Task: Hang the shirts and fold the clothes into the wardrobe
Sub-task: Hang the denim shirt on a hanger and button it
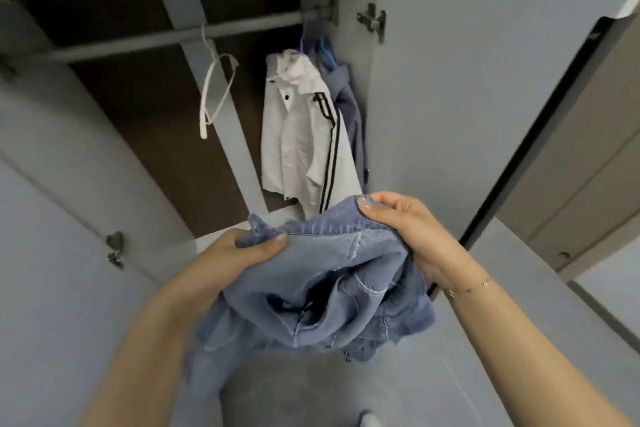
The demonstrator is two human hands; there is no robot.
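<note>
bunched blue denim garment (322, 291) held up in front of the open wardrobe (433, 87), low in the middle of the view, well clear of the floor (311, 388). gripped at both ends of its top hem: left hand (239, 253) curled round the left corner, thumb lying flat over the cloth; right hand (412, 236) pinching the right corner, thumb on top and fingers wrapped underneath. rest of the cloth sagging in folds between the two forearms, a dark opening showing in the middle. thin bracelet (467, 288) on the right wrist.

behind, a grey rail (173, 36) running across the upper part of the wardrobe. bare pale hanger (216, 90) on the rail left of centre. further right, a white shirt (298, 135) with black side stripes and dark buttons hanging from a purple hook, and just beside it, against the right wall, a grey-blue garment (349, 107) on a blue hanger. hinge (374, 21) on the right door's edge, another hinge (116, 248) on the left door. dark-edged door (561, 135) far right.
</note>
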